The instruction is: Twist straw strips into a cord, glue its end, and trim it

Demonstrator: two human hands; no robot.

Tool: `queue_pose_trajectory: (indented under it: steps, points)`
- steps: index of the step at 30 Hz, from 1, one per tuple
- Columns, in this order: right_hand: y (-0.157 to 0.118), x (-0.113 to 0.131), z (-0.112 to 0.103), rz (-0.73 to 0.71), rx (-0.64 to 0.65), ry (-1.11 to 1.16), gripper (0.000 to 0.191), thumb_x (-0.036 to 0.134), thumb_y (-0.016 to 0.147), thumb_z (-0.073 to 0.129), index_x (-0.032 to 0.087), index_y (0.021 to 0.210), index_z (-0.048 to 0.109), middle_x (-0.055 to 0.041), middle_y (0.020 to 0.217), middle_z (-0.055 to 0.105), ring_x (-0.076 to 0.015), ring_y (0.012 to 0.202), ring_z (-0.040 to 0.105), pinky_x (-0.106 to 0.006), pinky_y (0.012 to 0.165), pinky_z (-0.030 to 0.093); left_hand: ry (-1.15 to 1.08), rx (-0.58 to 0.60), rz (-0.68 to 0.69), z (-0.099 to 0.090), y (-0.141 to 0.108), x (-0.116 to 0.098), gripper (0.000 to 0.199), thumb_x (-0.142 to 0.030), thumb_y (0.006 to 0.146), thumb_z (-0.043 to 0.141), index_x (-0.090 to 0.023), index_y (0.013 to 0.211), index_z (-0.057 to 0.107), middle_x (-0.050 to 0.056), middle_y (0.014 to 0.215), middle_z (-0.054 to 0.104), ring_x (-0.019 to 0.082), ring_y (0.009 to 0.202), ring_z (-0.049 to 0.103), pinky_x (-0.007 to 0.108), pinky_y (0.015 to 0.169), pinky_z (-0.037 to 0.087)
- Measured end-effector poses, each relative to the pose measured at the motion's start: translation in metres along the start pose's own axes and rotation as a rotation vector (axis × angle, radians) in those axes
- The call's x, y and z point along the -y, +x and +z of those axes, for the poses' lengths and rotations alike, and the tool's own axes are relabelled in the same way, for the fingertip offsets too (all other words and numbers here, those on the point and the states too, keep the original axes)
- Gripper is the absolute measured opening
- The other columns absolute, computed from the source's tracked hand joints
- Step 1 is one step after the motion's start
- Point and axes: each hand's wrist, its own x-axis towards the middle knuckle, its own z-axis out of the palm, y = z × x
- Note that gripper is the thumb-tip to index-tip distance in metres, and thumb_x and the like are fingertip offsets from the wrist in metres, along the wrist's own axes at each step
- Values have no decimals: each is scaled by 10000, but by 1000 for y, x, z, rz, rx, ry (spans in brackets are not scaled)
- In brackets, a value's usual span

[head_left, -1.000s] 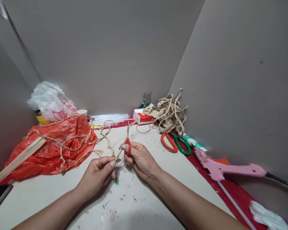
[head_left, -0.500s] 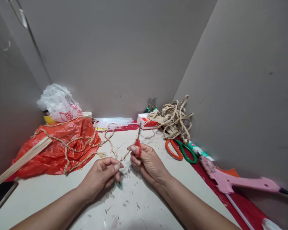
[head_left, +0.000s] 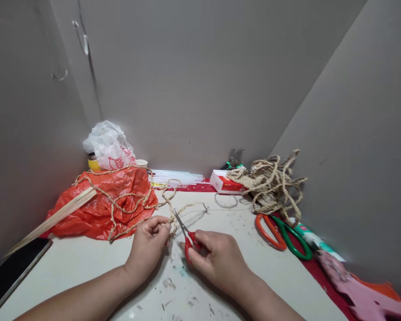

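Between its thumb and fingers, my left hand [head_left: 150,243] pinches a thin braided straw cord [head_left: 169,203]. The cord loops back over a red plastic bag [head_left: 76,218] on the left, and a loose end reaches right across the white tabletop. My right hand [head_left: 217,256] has its fingers in the handles of small red scissors [head_left: 189,240]. Their blades are slightly apart and point up and left, close to the cord just beyond my left fingertips. Whether the blades touch the cord, I cannot tell.
A heap of thicker rope [head_left: 274,183] lies at the back right by a red-and-white box [head_left: 220,182]. Larger orange-and-green handles [head_left: 282,236] and a pink glue gun [head_left: 364,294] are along the right. Flat straw strips [head_left: 60,214] and a dark flat device [head_left: 16,272] lie left.
My right hand has turned the scissors from upright to leaning left, and the blades have opened near my left fingers. It has let go of the cord. The view has shifted left.
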Motion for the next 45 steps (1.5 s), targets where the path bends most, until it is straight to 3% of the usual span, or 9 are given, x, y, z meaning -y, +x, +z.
queue_pose_trajectory:
  steps: [4, 12, 21, 26, 32, 37, 41, 45]
  points:
    - [-3, 6, -3, -42, 7, -348, 188, 290, 765, 532, 188, 607, 542, 8, 545, 577, -130, 522, 491, -265, 544, 239, 4, 6, 24, 0, -2, 2, 227, -378, 751, 630, -152, 777, 627, -60, 465, 484, 72, 433, 393, 176, 453, 315]
    - [-3, 14, -9, -22, 16, -537, 223, 374, 776, 528, 182, 724, 628, -48, 637, 670, -199, 607, 605, -290, 570, 275, 8, -14, -2, 0, -3, -3, 251, -404, 754, 628, -163, 822, 609, -63, 461, 500, 67, 401, 373, 173, 424, 296]
    - [-3, 15, -6, 10, 41, -566, 230, 391, 785, 544, 180, 754, 632, -66, 669, 687, -224, 609, 615, -300, 563, 275, 3, -21, 8, -2, -2, 0, 248, -376, 768, 628, -159, 886, 613, -67, 476, 517, 56, 392, 382, 171, 412, 294]
    - [-2, 11, -5, 5, 72, -555, 218, 345, 833, 522, 185, 725, 625, -50, 660, 690, -197, 597, 613, -289, 555, 256, -159, 9, -22, 0, 1, 0, 240, -352, 766, 645, -150, 884, 593, -22, 650, 620, 33, 395, 389, 167, 398, 306]
    - [-1, 8, -6, 5, 66, -537, 201, 321, 838, 537, 194, 714, 630, -40, 654, 693, -197, 595, 621, -291, 554, 250, -309, 144, -106, 1, 4, -3, 209, -346, 800, 616, -164, 878, 551, -21, 659, 628, 36, 395, 425, 155, 389, 321]
    - [1, 5, -4, 22, 64, -550, 220, 335, 831, 528, 196, 698, 635, -45, 646, 699, -198, 581, 622, -294, 534, 225, -308, 257, -191, -1, 5, -4, 263, -388, 808, 599, -130, 856, 586, 8, 637, 646, 38, 356, 444, 155, 362, 314]
    - [2, 2, -4, 50, 30, -520, 231, 348, 816, 519, 201, 672, 624, -24, 615, 689, -177, 555, 610, -286, 519, 207, -307, 246, -209, -2, 6, -3, 308, -380, 807, 607, -130, 986, 594, -1, 600, 644, 46, 348, 463, 144, 350, 300]
    - [0, 3, -5, 21, 7, -487, 218, 384, 780, 539, 208, 679, 617, -8, 611, 676, -181, 562, 606, -284, 526, 221, -324, 187, -182, -1, 7, -1, 297, -373, 802, 613, -129, 968, 581, -2, 615, 652, 43, 337, 454, 144, 346, 320]
